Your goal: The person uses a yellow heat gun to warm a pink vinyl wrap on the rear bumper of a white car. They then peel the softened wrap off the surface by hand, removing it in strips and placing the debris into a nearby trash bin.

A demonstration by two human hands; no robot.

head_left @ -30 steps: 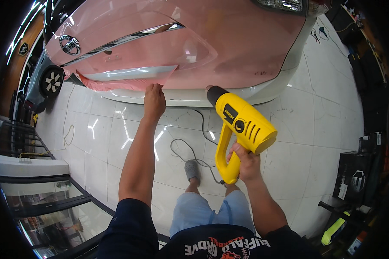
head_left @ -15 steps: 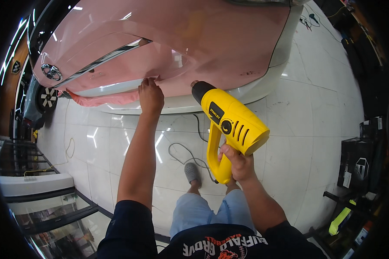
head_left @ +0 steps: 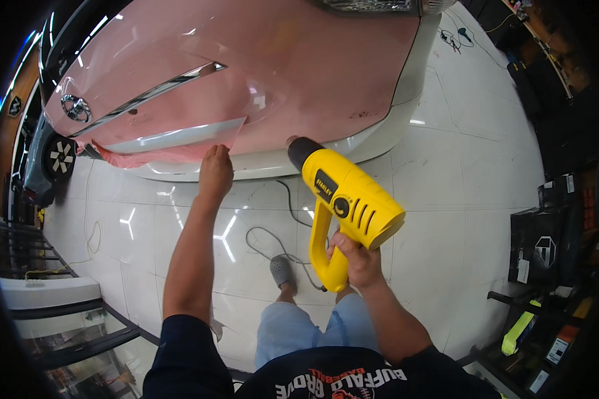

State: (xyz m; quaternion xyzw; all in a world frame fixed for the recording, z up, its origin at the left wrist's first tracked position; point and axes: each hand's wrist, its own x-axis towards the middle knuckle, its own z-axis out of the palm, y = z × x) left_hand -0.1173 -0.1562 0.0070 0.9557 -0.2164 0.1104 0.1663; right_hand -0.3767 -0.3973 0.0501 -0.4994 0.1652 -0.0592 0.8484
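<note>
My left hand (head_left: 216, 171) pinches the loose edge of a pink film (head_left: 173, 154) at the lower part of a car's tailgate (head_left: 306, 73). The film is peeled down there, and a strip of white paint (head_left: 173, 136) shows above the loose flap. Wrapped around its handle, my right hand (head_left: 358, 261) holds a yellow heat gun (head_left: 353, 193). Its nozzle points up and left at the pink panel, apart from the surface. My right fingers are partly hidden behind the handle.
A grey power cord (head_left: 276, 241) loops over the tiled floor (head_left: 446, 199) by my slipper (head_left: 282, 271). Black boxes (head_left: 542, 246) stand on the right. A glass-topped case (head_left: 80, 326) is at lower left. The white bumper (head_left: 373, 149) juts out beneath the tailgate.
My left hand has pulled the film edge down and away from the panel, and more white paint shows. My right hand keeps the heat gun at about the same height.
</note>
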